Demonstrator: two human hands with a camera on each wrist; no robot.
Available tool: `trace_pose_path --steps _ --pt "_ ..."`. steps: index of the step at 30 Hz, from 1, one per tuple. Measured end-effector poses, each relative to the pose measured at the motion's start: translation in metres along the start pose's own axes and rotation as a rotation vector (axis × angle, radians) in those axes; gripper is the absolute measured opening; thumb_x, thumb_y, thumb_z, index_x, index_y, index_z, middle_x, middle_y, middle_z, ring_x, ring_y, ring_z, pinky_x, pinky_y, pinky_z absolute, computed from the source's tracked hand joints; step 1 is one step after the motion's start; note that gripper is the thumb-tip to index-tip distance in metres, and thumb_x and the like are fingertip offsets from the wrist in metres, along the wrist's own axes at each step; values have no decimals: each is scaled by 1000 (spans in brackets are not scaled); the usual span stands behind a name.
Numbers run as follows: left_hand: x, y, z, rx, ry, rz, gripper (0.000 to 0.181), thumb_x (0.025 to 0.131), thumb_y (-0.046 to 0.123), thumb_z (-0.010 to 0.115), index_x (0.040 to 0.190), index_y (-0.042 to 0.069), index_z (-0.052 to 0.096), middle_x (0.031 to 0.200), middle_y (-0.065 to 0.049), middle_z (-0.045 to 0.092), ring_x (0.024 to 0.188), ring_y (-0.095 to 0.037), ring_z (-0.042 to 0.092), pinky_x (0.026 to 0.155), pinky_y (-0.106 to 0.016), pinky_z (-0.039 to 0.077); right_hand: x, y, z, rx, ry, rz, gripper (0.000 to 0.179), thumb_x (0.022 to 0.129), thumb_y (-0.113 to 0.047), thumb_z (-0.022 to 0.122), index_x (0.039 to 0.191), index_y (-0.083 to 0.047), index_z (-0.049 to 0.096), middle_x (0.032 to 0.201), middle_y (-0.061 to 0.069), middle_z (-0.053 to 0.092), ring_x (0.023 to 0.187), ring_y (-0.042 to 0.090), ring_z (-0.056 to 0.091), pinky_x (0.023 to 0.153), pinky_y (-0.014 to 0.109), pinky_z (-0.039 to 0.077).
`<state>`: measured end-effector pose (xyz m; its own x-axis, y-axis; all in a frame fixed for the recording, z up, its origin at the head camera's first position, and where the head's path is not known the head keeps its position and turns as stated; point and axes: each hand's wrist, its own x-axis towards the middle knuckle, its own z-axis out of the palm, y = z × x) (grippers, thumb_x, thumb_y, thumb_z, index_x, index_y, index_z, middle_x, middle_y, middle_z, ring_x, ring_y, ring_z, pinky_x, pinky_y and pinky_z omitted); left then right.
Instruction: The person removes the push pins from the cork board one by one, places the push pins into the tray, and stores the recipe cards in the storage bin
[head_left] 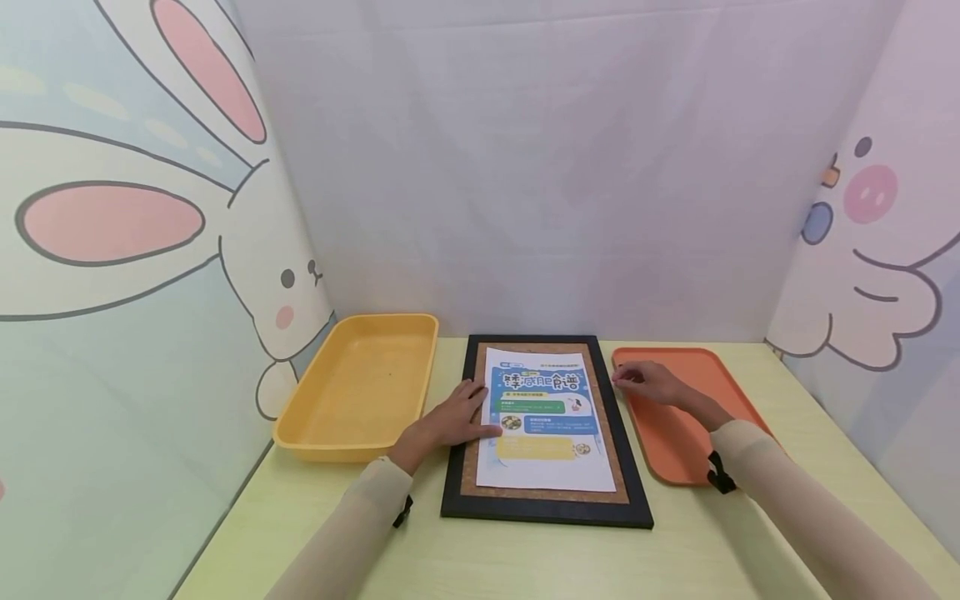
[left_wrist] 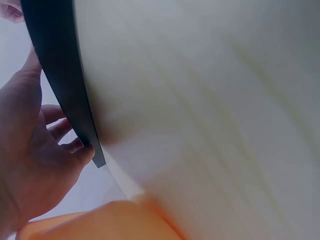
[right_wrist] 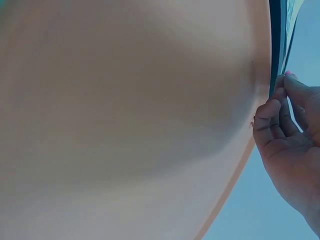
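A printed sheet of paper (head_left: 551, 425) with a blue heading lies on a black-framed cork board (head_left: 600, 348). My left hand (head_left: 456, 414) rests on the board's left side, thumb and fingers spread over the sheet's left edge. In the left wrist view, the left hand (left_wrist: 42, 150) lies along the board's black frame (left_wrist: 62, 75). My right hand (head_left: 651, 383) is raised over the orange tray's left rim, close to the board's right edge. Between its thumb and fingertips it pinches a small pink object (right_wrist: 288, 73), mostly hidden by the fingers.
A deep yellow tray (head_left: 431, 350) stands on the table at the left. The shallow orange tray (head_left: 693, 450) lies just right of the board. Small reddish bits (right_wrist: 251, 124) show at that tray's rim. A pale curtain (head_left: 555, 167) hangs behind, with printed side walls.
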<state>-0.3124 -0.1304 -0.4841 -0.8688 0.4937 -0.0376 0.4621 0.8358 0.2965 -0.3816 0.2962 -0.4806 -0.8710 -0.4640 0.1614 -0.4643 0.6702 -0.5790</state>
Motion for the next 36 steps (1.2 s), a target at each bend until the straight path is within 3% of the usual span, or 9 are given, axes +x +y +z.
trace_pose_path --steps 7,16,28,36 --pt "-1 0 1 2 2 0 100 94 68 62 162 2 31 171 -17 21 157 -34 20 122 -50 30 -5 10 -3 -4 33 22 11 99 -7 71 105 1 72 95 9 70 85 21 60 74 27 52" --pt "-1 -1 2 0 -3 -10 101 93 69 62 162 2 30 171 -17 20 157 -34 19 122 -51 30 -12 24 -3 -55 47 57 12 99 -11 71 104 0 73 100 12 72 91 26 65 89 50 56" --pt "1 -5 6 -15 -11 -35 98 93 73 60 164 12 31 172 -11 19 159 -33 13 124 -50 26 -15 25 0 -58 52 40 13 99 -10 71 106 1 73 100 11 73 92 27 67 88 49 57" --pt "1 0 1 -40 -7 -24 98 93 66 66 162 4 33 169 -16 24 156 -33 22 123 -50 29 -16 25 -1 -48 58 38 12 99 -9 71 106 1 73 100 11 73 92 27 67 88 49 57"
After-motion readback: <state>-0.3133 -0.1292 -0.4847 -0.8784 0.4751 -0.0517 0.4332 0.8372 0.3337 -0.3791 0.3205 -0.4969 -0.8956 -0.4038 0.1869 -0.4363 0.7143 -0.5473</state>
